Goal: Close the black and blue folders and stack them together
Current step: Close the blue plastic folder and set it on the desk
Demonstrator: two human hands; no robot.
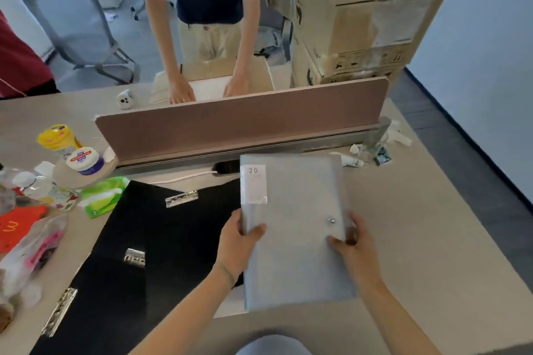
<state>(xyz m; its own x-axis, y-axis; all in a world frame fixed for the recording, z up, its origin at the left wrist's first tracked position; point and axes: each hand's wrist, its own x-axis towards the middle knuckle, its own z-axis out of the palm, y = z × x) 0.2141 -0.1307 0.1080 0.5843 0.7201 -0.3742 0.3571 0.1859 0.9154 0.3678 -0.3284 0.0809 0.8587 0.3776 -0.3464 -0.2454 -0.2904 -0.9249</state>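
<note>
A pale blue folder [294, 210] with a snap button and a white label marked "20" is closed, and I hold it just above the desk. My left hand [238, 242] grips its left edge. My right hand [350, 242] grips its right edge near the snap. Left of it the black folder [138, 242] lies open and flat on the desk, showing several metal clips. The blue folder's left side overlaps the black folder's right part.
A brown desk divider [239, 124] runs across behind the folders. Bottles, jars, a green tissue pack [101, 199] and bags crowd the left of the desk. Another person stands beyond the divider with both hands on a box. Large cardboard boxes [360, 17] stand at the back right.
</note>
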